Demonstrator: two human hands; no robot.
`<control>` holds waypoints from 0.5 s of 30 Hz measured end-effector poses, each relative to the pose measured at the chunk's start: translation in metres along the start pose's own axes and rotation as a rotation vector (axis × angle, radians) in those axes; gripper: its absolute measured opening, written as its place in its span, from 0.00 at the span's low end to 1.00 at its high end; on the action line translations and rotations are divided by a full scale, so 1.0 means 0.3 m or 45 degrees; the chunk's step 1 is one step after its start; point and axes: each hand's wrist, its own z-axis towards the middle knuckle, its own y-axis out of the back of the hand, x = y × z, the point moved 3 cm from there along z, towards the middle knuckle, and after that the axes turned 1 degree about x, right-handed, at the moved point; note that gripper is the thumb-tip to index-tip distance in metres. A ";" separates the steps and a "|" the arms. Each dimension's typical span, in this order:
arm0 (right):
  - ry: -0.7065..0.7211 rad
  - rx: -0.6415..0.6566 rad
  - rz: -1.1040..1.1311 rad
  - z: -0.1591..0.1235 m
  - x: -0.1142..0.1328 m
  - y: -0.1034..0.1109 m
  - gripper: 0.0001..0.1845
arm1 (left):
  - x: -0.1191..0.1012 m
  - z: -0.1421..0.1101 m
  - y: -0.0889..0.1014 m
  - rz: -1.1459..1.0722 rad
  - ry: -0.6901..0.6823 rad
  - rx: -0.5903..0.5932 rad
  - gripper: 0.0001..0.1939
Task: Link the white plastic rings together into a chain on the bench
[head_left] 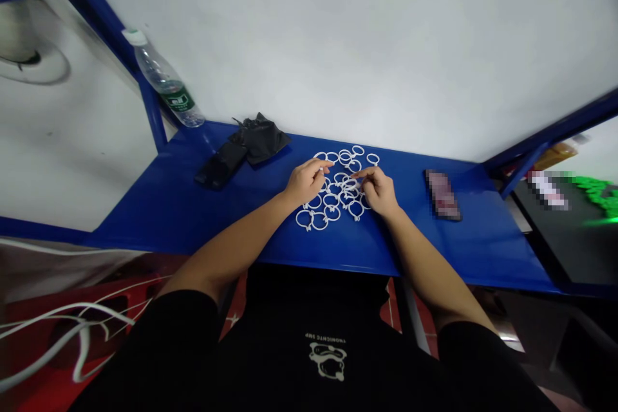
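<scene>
A loose pile of several white plastic rings (pixel 331 214), each with a small clip-like tab, lies on the blue tabletop (pixel 255 219). At the pile's left side is my left hand (pixel 305 181), its fingers closed in a pinch; a small white part of a ring shows at the fingertips. On the right side, my right hand (pixel 379 191) has its index finger stretched over the rings, with the thumb apart below it. That fingertip is over or touching a ring; I cannot tell which. My fingers cover some of the rings.
A plastic bottle (pixel 168 87) leans in the back left corner. Near it lie a dark flat object (pixel 222 164) and a black plastic bag (pixel 261 137). To the right is a phone-shaped blurred object (pixel 443 194). Blue frame bars (pixel 521 167) edge both sides; a white wall stands behind.
</scene>
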 end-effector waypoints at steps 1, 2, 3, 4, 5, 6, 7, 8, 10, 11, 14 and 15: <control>0.027 -0.009 -0.061 0.003 -0.001 0.000 0.15 | 0.002 0.000 -0.001 0.001 0.004 0.003 0.20; 0.046 -0.033 -0.118 0.008 -0.006 0.004 0.15 | 0.003 0.001 -0.002 -0.001 0.002 0.007 0.20; 0.055 -0.063 -0.167 0.014 -0.014 0.009 0.15 | 0.004 0.001 -0.002 -0.006 -0.006 0.011 0.20; 0.055 -0.075 -0.213 0.020 -0.026 0.015 0.16 | 0.003 0.002 -0.003 -0.014 -0.020 0.016 0.21; 0.048 -0.066 -0.249 0.027 -0.039 0.019 0.17 | 0.001 0.002 -0.003 -0.023 -0.038 0.022 0.21; 0.032 -0.036 -0.279 0.033 -0.053 0.021 0.18 | -0.001 0.002 -0.004 -0.030 -0.052 0.031 0.21; 0.007 0.016 -0.304 0.037 -0.067 0.020 0.19 | -0.003 0.002 -0.004 -0.036 -0.062 0.038 0.20; -0.027 0.079 -0.322 0.040 -0.080 0.017 0.19 | -0.004 0.002 -0.004 -0.038 -0.064 0.044 0.20; -0.108 0.203 -0.340 0.040 -0.099 0.007 0.21 | -0.006 0.001 -0.005 -0.034 -0.057 0.058 0.20; -0.148 0.243 -0.344 0.039 -0.105 0.003 0.21 | -0.006 0.001 -0.006 -0.029 -0.050 0.064 0.20; -0.244 0.260 -0.381 0.037 -0.114 -0.003 0.21 | -0.004 0.002 -0.009 -0.022 -0.029 0.084 0.20; -0.275 0.247 -0.406 0.037 -0.116 -0.001 0.22 | -0.002 0.002 -0.010 -0.022 -0.020 0.091 0.21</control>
